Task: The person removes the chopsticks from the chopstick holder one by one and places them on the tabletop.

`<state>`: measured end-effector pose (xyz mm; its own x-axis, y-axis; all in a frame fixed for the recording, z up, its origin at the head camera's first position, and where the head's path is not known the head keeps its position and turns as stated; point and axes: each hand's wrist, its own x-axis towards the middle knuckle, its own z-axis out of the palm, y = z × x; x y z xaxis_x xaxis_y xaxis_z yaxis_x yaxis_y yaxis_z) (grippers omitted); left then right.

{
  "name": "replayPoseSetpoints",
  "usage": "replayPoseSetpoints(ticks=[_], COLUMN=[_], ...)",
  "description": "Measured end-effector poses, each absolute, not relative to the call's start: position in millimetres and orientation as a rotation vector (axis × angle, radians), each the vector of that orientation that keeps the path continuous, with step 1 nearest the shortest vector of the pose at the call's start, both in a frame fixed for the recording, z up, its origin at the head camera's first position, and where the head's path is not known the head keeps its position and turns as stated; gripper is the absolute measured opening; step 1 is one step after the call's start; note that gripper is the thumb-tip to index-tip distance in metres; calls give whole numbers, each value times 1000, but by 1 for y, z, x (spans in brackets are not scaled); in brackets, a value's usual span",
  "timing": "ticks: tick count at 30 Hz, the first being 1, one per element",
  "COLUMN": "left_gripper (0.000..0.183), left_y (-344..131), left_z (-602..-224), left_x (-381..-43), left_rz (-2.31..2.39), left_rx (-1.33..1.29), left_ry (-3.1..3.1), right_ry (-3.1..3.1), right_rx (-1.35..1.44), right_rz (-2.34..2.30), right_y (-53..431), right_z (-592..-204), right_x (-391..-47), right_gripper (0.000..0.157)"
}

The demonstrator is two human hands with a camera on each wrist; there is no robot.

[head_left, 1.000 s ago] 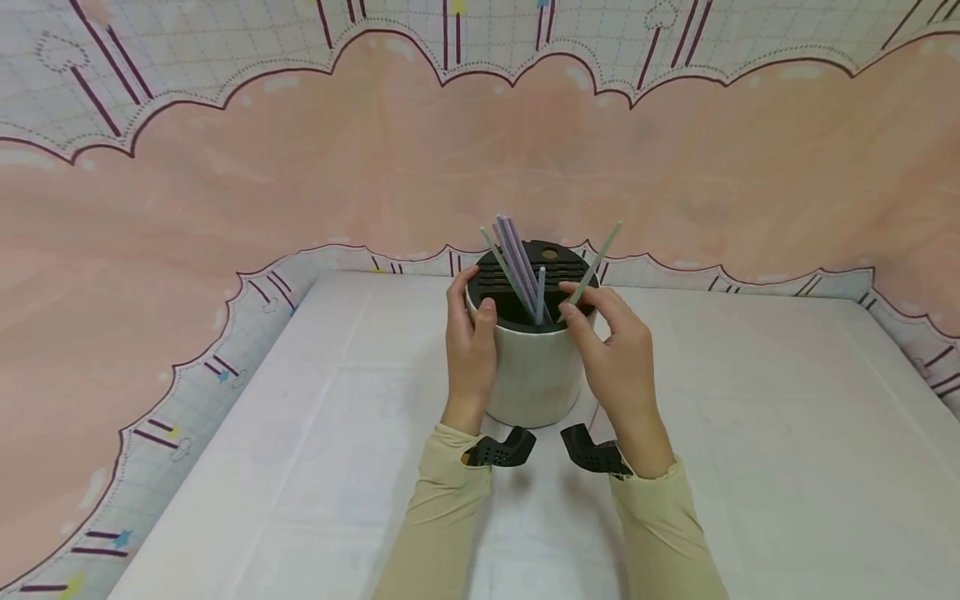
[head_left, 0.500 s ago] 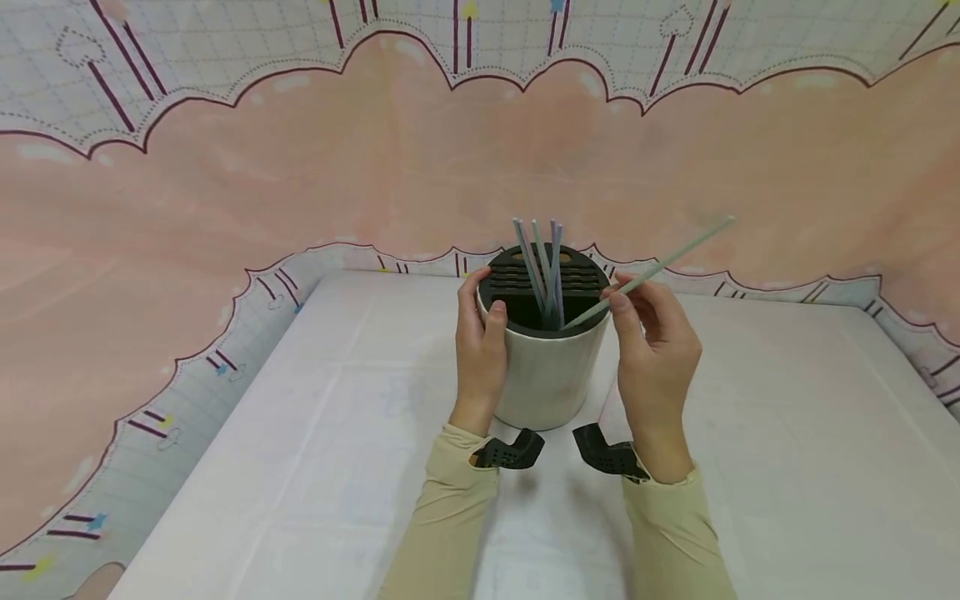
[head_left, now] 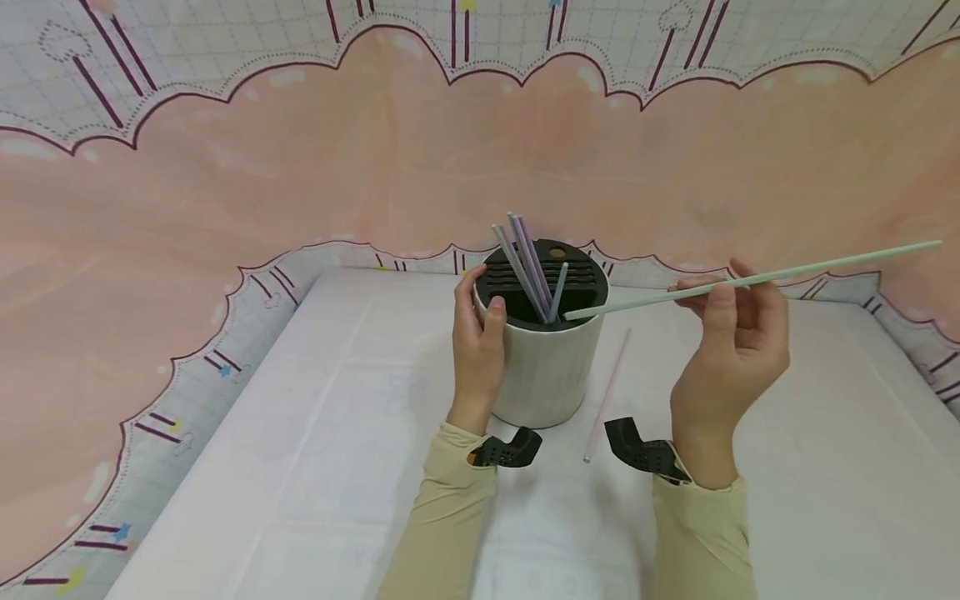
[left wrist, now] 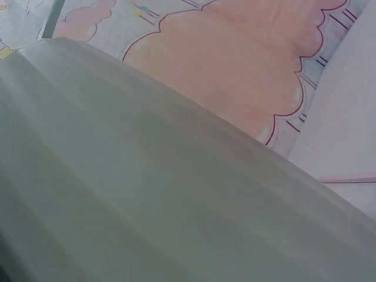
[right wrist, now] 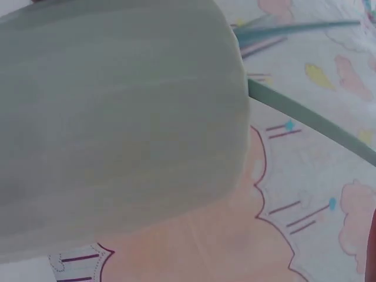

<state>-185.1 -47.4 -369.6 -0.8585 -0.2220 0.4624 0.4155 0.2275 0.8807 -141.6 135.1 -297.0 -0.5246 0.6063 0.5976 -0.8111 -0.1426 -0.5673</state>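
Observation:
A white round utensil holder with a black slotted top stands on the white table; its side fills much of the left wrist view. My left hand grips it at the left rim, thumb on the front. Several thin purple, blue and green straws lean inside the opening. To the right, my right hand pinches a long pale green straw between thumb and fingers. This straw slants almost level, its lower left end at the front right rim. In the right wrist view the green straw shows beside the holder.
A pink straw lies on the white table just right of the holder. Behind the table hangs a peach and white patterned cloth. Black wrist mounts stick out from both sleeves.
My right hand has moved right from the holder's opening, drawing the green straw up and tilting it nearly level. The pink straw on the table has come into fuller view. My left hand keeps its grip.

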Motion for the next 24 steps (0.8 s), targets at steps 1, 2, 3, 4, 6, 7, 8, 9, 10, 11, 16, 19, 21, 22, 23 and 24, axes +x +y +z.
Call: replayPoseSetpoints(ticks=[1,2,3,4,6,7,8,9,10,11,16,19,21,22,23,24], left_gripper=[50,50,50,50,50,51,51,51,51,51,51,51,51,51,51,51], left_y=[-47,-47,-47,-47,-47,-47,-47,-47,-47,-47,-47,-47,-47,-47,-47,-47], left_z=[-370,-370,-370,-370,-370,-370,-370,-371,-371,-371,-371,-371,-371,-371,-371,-371], left_x=[-185,-186,-186,-186,-186,-186,-186,-186,-186,-186,-185,-185,-185,-185,-186,-186], left_rz=[-1674,-1673,-1672,-1670,-1667,-1665,-1667,-1668,-1668,-1667,-1667,-1671,-1676,-1679,-1680,-1681], left_rx=[-179,-181,-182,-181,-178,-177,-176,-174,-172,-171,-164,-161,-167,-172,-176,-180], left_ry=[-2005,-2003,-2000,-1999,-1996,-1997,-1996,-1997,-1999,-2000,-2003,-2002,-1998,-1996,-1994,-1993], right_ry=[-1068,-1026,-1011,-983,-960,-989,-1026,-1088,-1133,-1214,-1659,-1795,-1857,-1894,-1937,-1987], right_rx=[262,246,238,224,205,195,177,160,139,123,-6,-92,-158,-191,-220,-245], right_rz=[1849,1875,1874,1896,1928,1922,1925,1920,1941,1931,1802,1769,1763,1753,1735,1709], right_y=[139,143,147,151,159,162,165,167,168,169,170,174,178,180,182,184], right_z=[-298,-298,-299,-300,-302,-303,-304,-305,-306,-307,-314,-326,-335,-340,-344,-348], right_x=[-143,-144,-146,-147,-149,-149,-149,-149,-148,-148,-150,-158,-164,-168,-170,-173], right_gripper=[24,24,24,24,24,24,24,23,23,22,19,19,20,21,22,23])
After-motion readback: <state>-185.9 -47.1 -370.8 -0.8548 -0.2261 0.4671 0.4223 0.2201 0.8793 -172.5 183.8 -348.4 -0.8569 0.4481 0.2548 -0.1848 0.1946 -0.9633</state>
